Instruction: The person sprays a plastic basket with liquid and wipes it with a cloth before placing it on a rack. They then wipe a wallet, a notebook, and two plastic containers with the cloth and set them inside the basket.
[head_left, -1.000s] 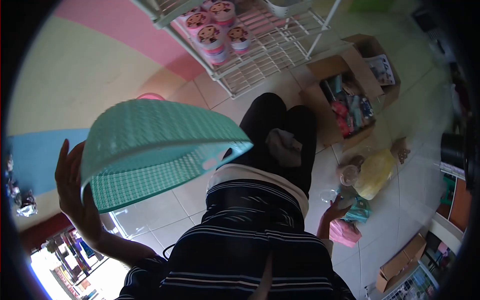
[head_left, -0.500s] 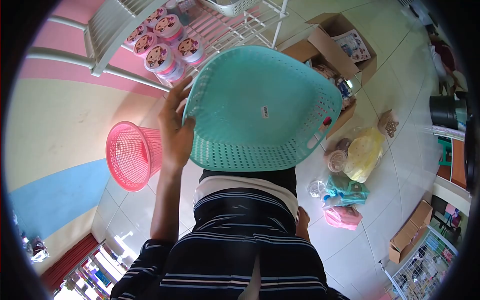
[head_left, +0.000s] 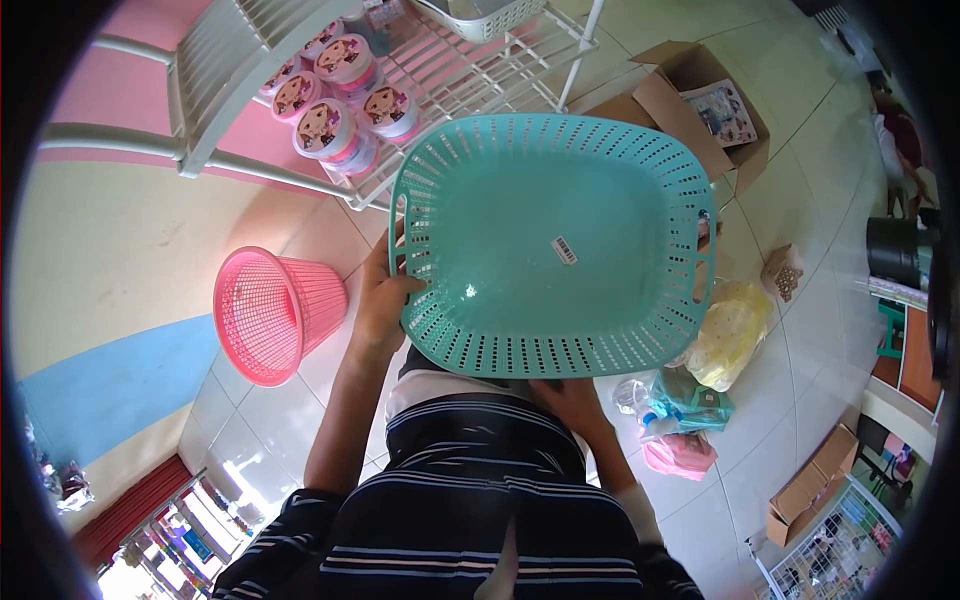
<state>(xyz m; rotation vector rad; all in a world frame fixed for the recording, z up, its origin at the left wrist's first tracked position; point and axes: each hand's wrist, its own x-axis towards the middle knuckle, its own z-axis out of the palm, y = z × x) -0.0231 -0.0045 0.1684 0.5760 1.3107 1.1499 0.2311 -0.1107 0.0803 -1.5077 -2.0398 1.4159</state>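
The teal basket, above the lap, could have tipped into the tubs, as the left hand grasped only one end and the right hand's grip was hidden. Since the earlier frame, the basket had levelled and the right hand had reached its near edge

free: floor beside pink bag | blocking: white rack beyond teal basket
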